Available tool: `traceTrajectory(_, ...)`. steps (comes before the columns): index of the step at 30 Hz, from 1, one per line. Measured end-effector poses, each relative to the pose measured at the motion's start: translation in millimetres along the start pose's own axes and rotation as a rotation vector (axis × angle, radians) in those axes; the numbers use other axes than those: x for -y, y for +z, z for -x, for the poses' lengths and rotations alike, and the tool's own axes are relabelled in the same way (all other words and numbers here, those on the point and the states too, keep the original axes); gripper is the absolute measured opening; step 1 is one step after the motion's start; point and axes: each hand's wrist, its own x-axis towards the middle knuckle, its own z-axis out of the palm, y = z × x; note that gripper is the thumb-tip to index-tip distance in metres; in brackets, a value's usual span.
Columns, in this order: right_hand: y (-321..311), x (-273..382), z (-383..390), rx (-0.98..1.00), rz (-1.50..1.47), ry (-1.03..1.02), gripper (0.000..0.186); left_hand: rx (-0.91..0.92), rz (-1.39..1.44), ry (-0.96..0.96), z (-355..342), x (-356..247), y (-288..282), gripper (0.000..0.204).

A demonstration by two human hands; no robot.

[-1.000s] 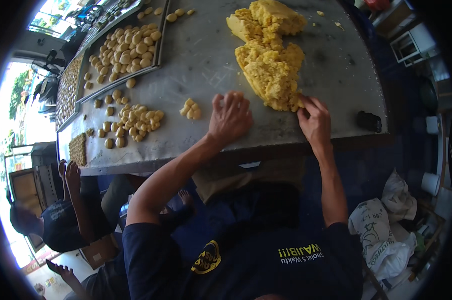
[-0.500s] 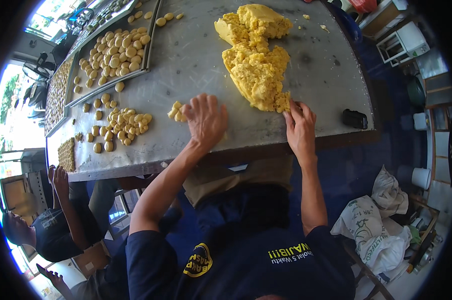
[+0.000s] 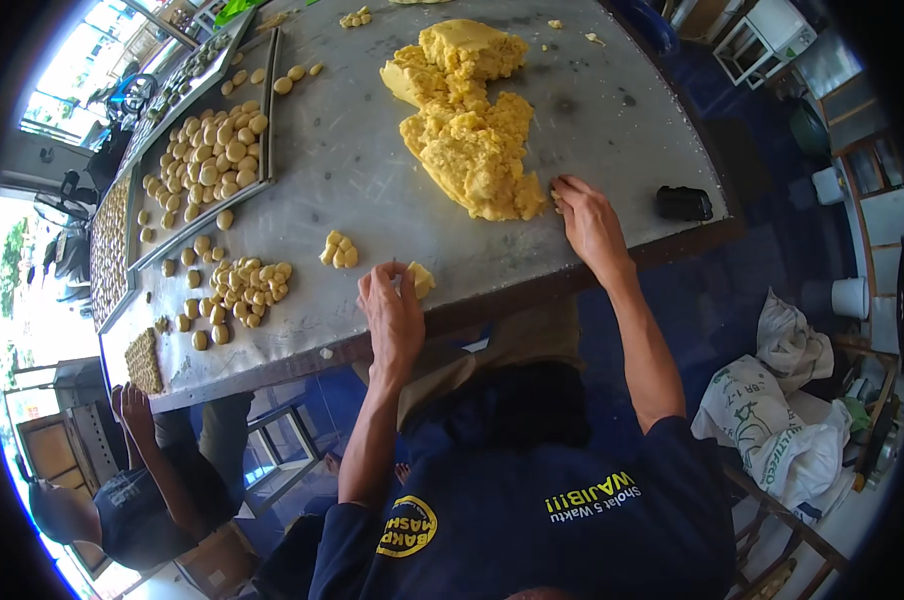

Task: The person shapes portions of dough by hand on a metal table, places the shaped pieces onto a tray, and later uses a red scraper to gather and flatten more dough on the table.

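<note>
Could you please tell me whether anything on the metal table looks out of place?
The black object by the near right corner of the table looks odd sharing a surface with the large yellow dough mass; I cannot identify it. Loose crumbs lie right of the dough.

- Your left hand touches a pale dough piece, near edge of table.
- Your right hand pinches a dough crumb beside the yellow mound.
- Leftward of you: clustered dough balls.

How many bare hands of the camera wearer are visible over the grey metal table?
2: the left hand, at a pale yellow dough lump, and the right hand, right of the large crumbly yellow dough mass. Neither is hidden.
</note>
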Motion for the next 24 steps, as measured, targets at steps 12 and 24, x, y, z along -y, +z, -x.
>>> traceTrajectory(12, -7.6, 74.9, 41.5, 0.095, -0.259, 0.170, 0.042, 0.077, 1.002, -0.370, -18.0, -34.8, 28.5, 0.037)
traceTrajectory(24, 26.0, 132.5, 25.4, 0.049, -0.544, -0.167, 0.030, 0.170, 0.289, 0.024, -29.1, -19.4, 23.3, 0.020)
